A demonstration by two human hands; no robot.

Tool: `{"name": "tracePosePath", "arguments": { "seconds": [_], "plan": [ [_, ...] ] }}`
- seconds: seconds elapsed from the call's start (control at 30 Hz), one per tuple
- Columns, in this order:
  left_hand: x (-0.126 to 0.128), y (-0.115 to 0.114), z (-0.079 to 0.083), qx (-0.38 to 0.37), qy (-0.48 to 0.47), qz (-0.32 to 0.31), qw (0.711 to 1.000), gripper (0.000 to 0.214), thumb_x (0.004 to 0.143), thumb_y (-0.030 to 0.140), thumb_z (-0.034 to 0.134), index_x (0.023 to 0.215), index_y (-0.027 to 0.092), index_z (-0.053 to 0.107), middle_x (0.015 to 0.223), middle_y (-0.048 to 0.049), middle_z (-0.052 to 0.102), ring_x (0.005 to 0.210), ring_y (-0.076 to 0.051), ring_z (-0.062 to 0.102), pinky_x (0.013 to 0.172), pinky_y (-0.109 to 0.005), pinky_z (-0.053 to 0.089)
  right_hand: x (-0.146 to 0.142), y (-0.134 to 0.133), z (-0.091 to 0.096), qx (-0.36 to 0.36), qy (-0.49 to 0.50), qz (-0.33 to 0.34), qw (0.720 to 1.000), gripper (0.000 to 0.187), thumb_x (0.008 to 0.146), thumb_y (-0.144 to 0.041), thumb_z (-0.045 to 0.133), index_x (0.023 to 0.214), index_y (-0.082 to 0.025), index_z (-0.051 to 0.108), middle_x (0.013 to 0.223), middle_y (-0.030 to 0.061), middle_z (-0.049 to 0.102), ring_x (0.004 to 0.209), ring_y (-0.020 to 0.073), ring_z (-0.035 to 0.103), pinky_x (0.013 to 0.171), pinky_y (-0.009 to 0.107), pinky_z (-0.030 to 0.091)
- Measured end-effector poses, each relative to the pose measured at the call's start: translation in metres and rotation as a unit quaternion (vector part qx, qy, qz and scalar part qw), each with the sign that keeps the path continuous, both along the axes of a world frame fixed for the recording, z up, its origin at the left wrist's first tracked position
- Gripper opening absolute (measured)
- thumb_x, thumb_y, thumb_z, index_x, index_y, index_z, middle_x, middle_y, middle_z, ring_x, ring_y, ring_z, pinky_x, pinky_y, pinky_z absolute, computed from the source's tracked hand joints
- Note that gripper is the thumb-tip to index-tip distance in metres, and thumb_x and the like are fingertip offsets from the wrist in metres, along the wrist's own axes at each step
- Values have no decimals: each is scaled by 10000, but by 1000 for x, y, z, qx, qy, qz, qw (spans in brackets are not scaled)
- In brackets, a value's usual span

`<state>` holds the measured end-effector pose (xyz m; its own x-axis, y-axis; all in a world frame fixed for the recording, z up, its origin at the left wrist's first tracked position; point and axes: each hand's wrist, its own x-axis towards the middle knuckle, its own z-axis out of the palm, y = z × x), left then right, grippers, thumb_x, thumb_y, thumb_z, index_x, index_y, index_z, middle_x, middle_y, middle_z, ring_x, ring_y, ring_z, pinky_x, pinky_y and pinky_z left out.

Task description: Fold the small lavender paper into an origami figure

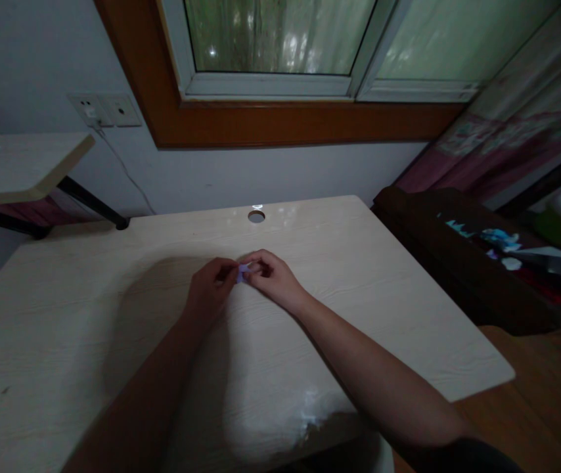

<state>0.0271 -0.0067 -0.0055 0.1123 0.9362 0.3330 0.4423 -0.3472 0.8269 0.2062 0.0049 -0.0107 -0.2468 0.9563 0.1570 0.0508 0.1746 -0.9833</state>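
Between my two hands is a small light-purple piece, perhaps folded paper [242, 272], too small and dim to make out exactly. My left hand [210, 284] pinches its left side with thumb and forefinger. On its right side, the thumb and fingers of my right hand [273, 279] close on it too, the fingers curled. Both hands are low over the pale wood-grain table [349, 263], near its middle, and the left casts a broad shadow.
A round cable hole [256, 216] lies near the table's back edge. At left a raised shelf [24, 164] stands on black legs. A charger cord [123, 167] hangs from the wall socket [98, 110]. Right of the table, dark furniture [423, 243] holds assorted items.
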Motion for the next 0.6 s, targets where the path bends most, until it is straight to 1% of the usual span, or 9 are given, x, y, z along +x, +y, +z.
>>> {"name": "tracePosePath", "arguments": {
  "seconds": [0.1,0.17,0.23,0.3,0.33,0.4,0.53,0.6],
  "plan": [
    [0,0,1,-21,-28,-5,999,142,850,294,633,942,191,667,807,-26,716,687,-146,675,666,-251,542,0,1,1,23,23,-10,999,202,771,-289,705,947,-197,666,958,36,652,747,110,618,669,246,510],
    [0,0,3,-32,-47,-3,998,142,846,301,640,928,188,666,780,-20,709,668,-144,675,652,-249,544,0,1,0,19,41,-11,999,225,767,-300,718,960,-203,658,1018,46,649,810,122,633,723,262,526],
    [0,0,3,-38,-67,11,997,145,846,307,642,921,186,668,776,-20,709,670,-147,682,651,-250,549,-1,1,-1,4,56,4,998,320,741,-294,751,1028,-212,635,990,37,653,819,128,635,735,268,530],
    [-1,0,3,-41,-88,26,995,154,844,314,646,923,185,672,798,-26,715,695,-154,691,672,-257,556,-2,1,-4,-10,65,27,997,423,716,-282,780,1095,-220,603,917,13,651,763,122,628,700,257,525],
    [-1,0,2,-41,-101,30,994,162,842,320,650,926,184,673,808,-28,717,707,-158,695,683,-262,560,-2,1,-5,-15,67,33,997,441,715,-282,784,1109,-222,594,883,0,646,726,114,619,677,249,518],
    [-2,1,1,-47,-128,24,990,181,837,328,660,940,180,673,823,-31,720,728,-163,702,705,-272,566,-1,1,-8,-17,67,28,997,412,734,-302,776,1095,-220,596,856,-10,643,686,104,605,657,241,506],
    [-1,1,0,-58,-153,4,987,183,819,324,692,911,168,665,796,-23,709,717,-152,699,707,-269,569,-1,3,-10,-20,83,-3,996,383,755,-335,766,1083,-219,605,897,9,677,759,124,635,712,262,515],
    [0,1,0,-62,-160,-1,985,175,807,317,709,881,167,654,785,-17,696,711,-144,694,710,-266,569,-2,4,-9,-24,107,-7,994,369,754,-332,770,1066,-215,610,872,11,685,773,133,647,722,271,517]
  ]
}}
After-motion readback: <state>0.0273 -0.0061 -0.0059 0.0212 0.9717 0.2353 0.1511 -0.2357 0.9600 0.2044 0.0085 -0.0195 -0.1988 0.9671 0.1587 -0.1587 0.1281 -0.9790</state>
